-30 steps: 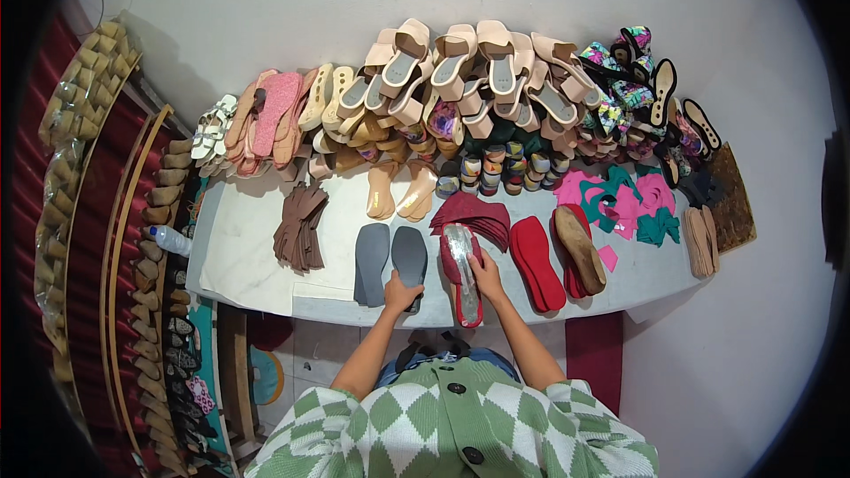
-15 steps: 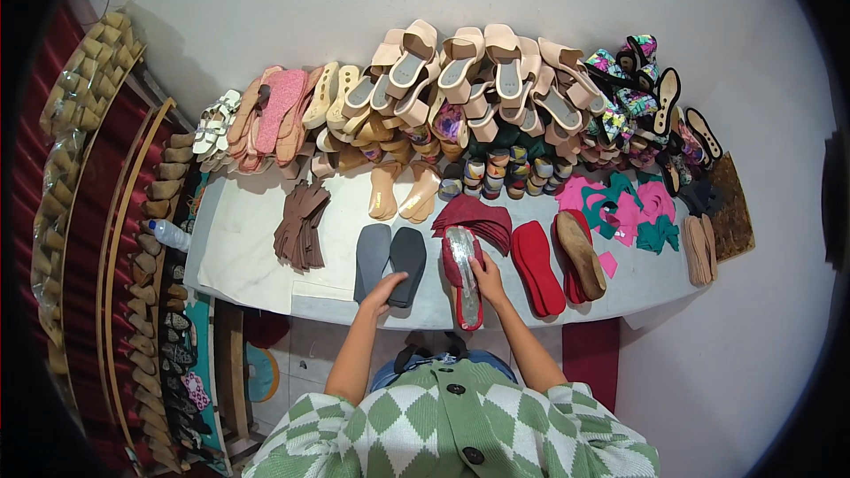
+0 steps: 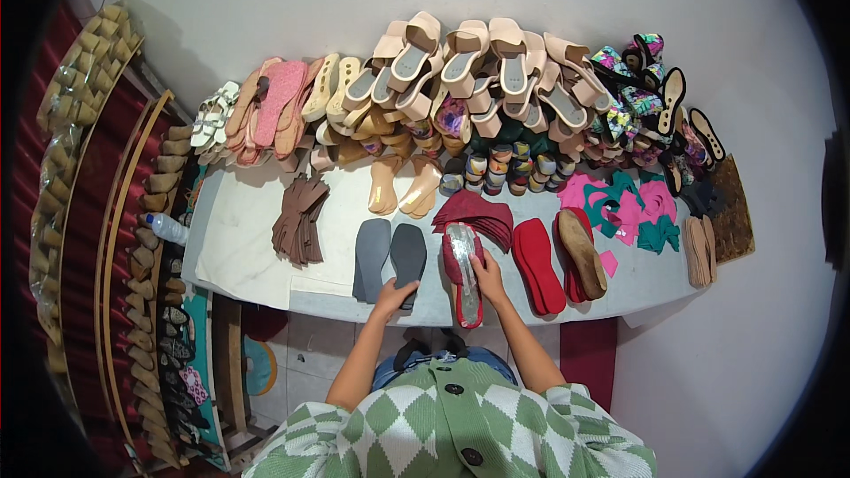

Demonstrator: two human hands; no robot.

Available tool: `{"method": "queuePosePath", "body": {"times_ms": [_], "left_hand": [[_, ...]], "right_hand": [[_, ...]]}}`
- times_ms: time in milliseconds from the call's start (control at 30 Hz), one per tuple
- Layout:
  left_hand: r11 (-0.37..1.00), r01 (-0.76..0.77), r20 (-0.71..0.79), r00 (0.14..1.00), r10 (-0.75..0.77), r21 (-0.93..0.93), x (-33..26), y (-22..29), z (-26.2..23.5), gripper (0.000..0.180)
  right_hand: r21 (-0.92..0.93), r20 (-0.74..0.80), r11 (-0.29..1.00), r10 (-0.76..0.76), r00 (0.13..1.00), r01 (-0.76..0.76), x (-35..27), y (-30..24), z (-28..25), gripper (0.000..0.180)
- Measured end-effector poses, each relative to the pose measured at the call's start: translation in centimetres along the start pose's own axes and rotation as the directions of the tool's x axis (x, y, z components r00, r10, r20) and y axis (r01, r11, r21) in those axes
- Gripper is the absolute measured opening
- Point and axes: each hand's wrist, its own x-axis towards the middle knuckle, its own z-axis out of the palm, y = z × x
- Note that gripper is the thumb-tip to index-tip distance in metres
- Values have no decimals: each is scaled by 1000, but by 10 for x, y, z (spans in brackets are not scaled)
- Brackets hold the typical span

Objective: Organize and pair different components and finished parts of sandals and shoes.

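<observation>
Grasping a red, plastic-wrapped shoe by its right edge, the fingers of the right hand sit below the frame's centre. Further left, the left hand touches a dark grey sole near its lower end; whether its fingers grip, I cannot tell.

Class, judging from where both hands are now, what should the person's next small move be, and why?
The left hand should probably close its grip on the dark grey, flat, sole-shaped piece and lift it slightly: the hand lies at that piece's near end, while the right hand is occupied holding the red, shoe-shaped item with a shiny clear covering.
</observation>
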Motion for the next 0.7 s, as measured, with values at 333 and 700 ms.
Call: {"method": "queuePosePath", "body": {"times_ms": [333, 700], "left_hand": [[753, -188, -149, 923, 356, 631, 12, -29, -22, 91], [544, -124, -215, 829, 516, 830, 1, -33, -5, 75]], "right_hand": [[10, 21, 999, -33, 999, 32, 1, -8, 4, 32], [1, 79, 1000, -21, 997, 21, 4, -5, 6, 33]]}}
